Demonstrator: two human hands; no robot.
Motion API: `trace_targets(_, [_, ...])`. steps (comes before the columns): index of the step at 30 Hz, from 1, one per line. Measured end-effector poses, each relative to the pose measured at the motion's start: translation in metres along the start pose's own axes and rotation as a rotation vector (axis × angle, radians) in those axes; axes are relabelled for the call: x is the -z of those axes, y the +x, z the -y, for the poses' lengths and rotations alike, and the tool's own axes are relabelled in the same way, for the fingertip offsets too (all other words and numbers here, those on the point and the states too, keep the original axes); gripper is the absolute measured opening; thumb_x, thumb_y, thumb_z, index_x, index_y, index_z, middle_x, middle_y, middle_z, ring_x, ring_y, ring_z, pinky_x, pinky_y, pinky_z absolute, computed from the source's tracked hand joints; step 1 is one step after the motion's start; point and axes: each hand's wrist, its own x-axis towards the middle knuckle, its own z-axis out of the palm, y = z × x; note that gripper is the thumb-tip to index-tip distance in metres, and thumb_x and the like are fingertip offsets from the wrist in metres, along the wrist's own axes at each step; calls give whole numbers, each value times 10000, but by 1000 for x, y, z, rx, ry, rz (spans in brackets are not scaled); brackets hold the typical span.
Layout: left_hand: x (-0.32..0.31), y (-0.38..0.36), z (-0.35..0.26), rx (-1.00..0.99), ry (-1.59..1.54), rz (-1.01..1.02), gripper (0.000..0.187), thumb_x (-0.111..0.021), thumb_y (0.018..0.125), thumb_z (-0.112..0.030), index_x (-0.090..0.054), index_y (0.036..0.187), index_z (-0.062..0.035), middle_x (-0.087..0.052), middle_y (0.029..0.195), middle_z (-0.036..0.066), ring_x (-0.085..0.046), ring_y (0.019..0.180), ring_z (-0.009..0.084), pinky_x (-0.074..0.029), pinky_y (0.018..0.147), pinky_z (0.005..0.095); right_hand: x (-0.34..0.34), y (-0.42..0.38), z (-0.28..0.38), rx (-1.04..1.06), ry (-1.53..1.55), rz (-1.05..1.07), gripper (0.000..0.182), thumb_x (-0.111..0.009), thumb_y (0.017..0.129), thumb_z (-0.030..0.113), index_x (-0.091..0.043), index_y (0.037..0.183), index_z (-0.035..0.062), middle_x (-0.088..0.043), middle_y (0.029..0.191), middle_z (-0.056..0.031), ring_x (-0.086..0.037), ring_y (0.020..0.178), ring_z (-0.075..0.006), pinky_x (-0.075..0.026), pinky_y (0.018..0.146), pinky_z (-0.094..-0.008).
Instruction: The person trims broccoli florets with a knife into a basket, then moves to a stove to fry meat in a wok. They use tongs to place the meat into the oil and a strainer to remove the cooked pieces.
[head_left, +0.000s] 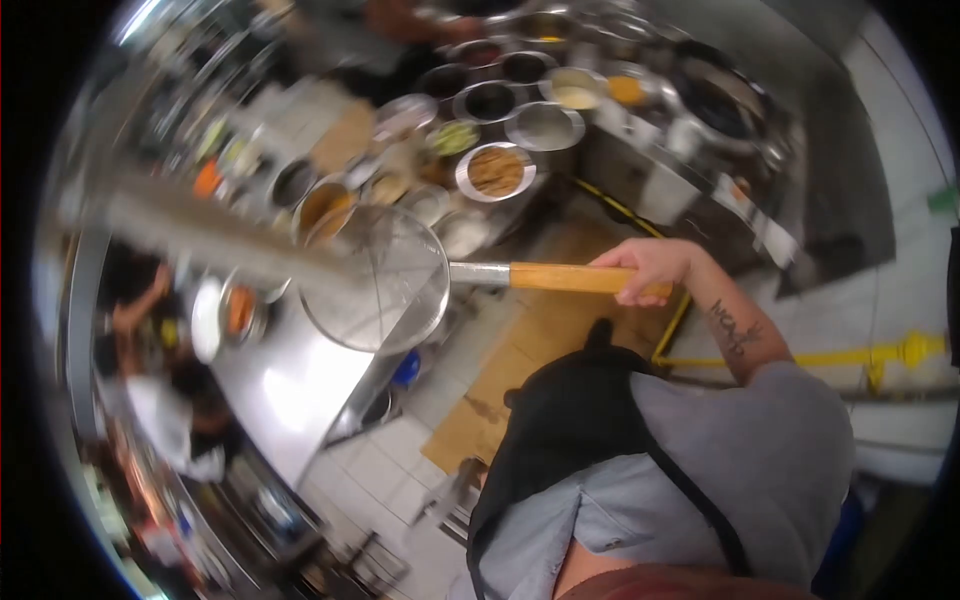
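Note:
My right hand (652, 270) is closed around the wooden handle (565, 278) of a large round mesh strainer (410, 290). The strainer reaches out to the left, held up in the air over the edge of a steel counter and the floor. Its metal ferrule joins the handle to the wire-rimmed mesh. A blurred pale streak crosses the left part of the mesh; I cannot make out what it is. My left hand is out of view.
A bowl of brown strips (497, 172) sits among several pans and bowls of food. A steel counter (290, 390) lies to the left. Cardboard (480, 400) covers part of the tiled floor. A yellow pipe (830, 355) runs at right. Other people stand at the left and top.

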Motion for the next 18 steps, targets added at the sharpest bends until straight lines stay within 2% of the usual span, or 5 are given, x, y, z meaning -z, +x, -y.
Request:
trace_targets(6, [-58, 31, -101, -161, 451, 101, 383, -579, 956, -362, -645, 1178, -56, -682, 1005, 159, -669, 877, 281, -501, 741, 404, 77, -182, 14, 79, -213, -371, 709, -665, 806, -8, -451, 1480, 50, -594, 759, -51, -535, 477, -91, -435, 387, -247])
trace_targets(9, [-97, 44, -149, -238, 599, 134, 401, -586, 951, -376, -653, 1179, -53, -692, 1019, 169, -675, 904, 284, -504, 769, 404, 95, -250, 12, 61, -245, -747, 697, -645, 798, -10, -469, 1470, 53, -583, 748, -41, -510, 460, -83, -426, 387, -245])
trace_targets(13, [-148, 63, -207, -325, 729, 162, 424, -594, 945, -394, -663, 1181, -49, -705, 1037, 182, -684, 941, 289, -509, 806, 404, 117, -297, -3, 191, -126, -1079, 702, -617, 790, -29, -445, 1470, 9, -572, 738, -34, -500, 456, -82, -420, 391, -233])
trace_targets(16, [-188, 83, -249, -393, 791, 176, 441, -601, 941, -409, -671, 1183, -46, -715, 1051, 192, -690, 968, 293, -512, 834, 404, 132, -310, -9, 312, -4, -1196, 697, -618, 811, -5, -435, 1483, 30, -563, 735, -31, -501, 456, -81, -426, 381, -231])
trace_targets(18, [-212, 93, -285, -386, 811, 179, 453, -605, 938, -418, -677, 1184, -44, -721, 1061, 199, -694, 987, 296, -514, 853, 404, 157, -312, -20, 411, 141, -1245, 760, -668, 835, 59, -357, 1528, 56, -565, 727, -30, -502, 451, -89, -432, 379, -226])
